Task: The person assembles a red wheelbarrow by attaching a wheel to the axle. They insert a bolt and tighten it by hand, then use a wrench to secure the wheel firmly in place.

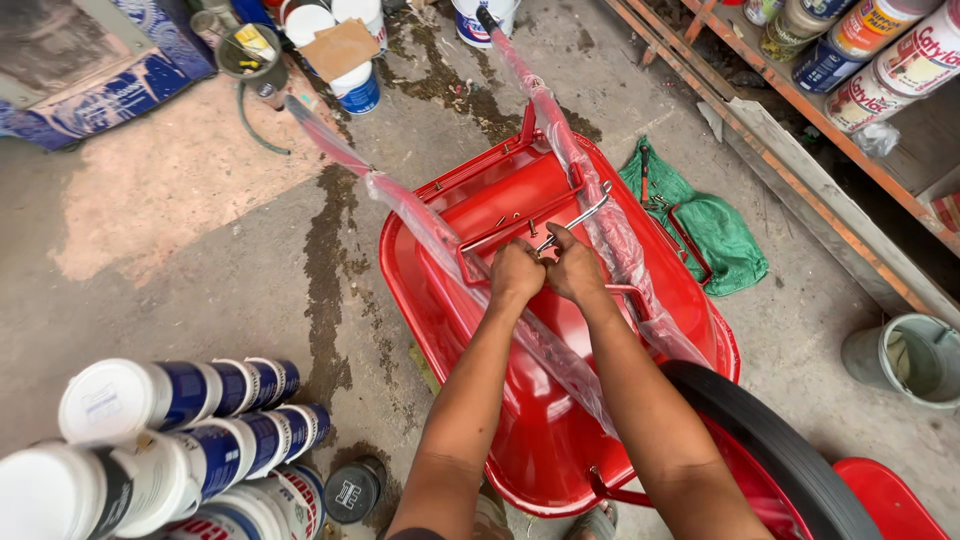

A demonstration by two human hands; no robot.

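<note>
Over the upturned red wheelbarrow tray (520, 420) we see both hands close together at its frame. Our right hand (575, 268) is closed around a silver wrench (578, 218), whose free end points up and to the right. Our left hand (516, 272) is curled into a fist just beside it, pressed to a red crossbar (480, 262); what its fingertips pinch we cannot tell. A few small bolts (530, 227) lie on the tray just beyond the hands. Two long handles wrapped in clear plastic (420, 210) run from the tray toward the far floor. A black tyre (780, 450) sits at the near right, beside our right forearm. A green cloth (715, 225) with tools lies on the concrete floor (200, 250) to the right of the tray. White and blue cans (180, 420) are stacked at the near left.
</note>
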